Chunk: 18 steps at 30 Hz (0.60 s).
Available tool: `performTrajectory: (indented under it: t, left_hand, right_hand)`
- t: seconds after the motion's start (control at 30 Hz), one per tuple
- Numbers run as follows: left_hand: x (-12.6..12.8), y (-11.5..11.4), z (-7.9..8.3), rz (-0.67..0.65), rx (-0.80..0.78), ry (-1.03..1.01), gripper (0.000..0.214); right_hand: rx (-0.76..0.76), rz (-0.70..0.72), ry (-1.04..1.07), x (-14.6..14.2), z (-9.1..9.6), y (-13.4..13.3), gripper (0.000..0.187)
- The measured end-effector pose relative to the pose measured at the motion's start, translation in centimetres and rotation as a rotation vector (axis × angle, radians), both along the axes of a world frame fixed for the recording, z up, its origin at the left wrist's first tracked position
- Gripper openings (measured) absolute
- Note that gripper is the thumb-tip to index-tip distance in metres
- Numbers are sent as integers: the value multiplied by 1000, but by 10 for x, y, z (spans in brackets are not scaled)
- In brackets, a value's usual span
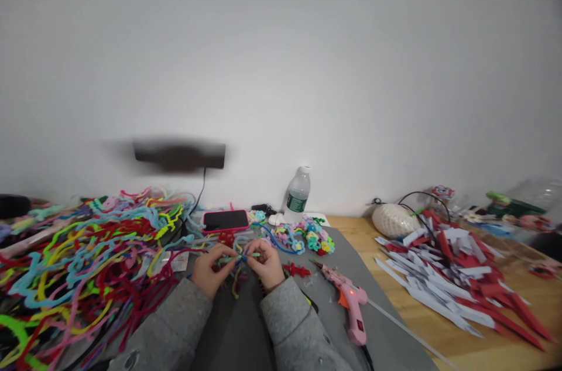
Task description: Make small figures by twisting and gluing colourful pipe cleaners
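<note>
In the lower middle of the head view, both hands meet over the grey mat (333,242). My left hand (214,268) pinches a small blue and green pipe cleaner piece (243,258) from one side. My right hand (267,264) has its thumb and fingers closed on the same piece from the other side. The fingertips partly hide how the piece is twisted. Just below the hands, some greenish and red pipe cleaner ends (237,286) show. Right of my right hand lies a short red pipe cleaner piece (296,270).
A pink hot glue gun (351,306) lies at the right. Loose pipe cleaners (100,254) pile up at the left. A phone (226,220), a water bottle (298,195) and finished pipe cleaner flowers (314,236) stand behind. Red and white strips (456,277) cover the right side.
</note>
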<state>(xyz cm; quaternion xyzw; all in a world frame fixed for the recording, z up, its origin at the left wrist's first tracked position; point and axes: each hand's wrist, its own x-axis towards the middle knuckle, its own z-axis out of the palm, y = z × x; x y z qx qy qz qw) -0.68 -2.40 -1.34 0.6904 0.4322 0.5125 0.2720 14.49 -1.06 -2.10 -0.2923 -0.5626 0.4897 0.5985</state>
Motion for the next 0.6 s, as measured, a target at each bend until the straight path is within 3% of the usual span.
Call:
performTrajectory:
  t: [0.17, 0.37, 0.6]
  left_hand:
    - [-1, 1, 4, -116, -179, -90, 15]
    - [2, 1, -7, -201, -474, -322, 35]
    - [2, 2, -7, -188, -488, -374, 42]
  right_hand:
    - [-75, 57, 35, 2, -1, -1, 17]
    - [-76, 74, 64, 3, -10, 3, 20]
    - [-105, 235, 67, 4, -10, 1, 19]
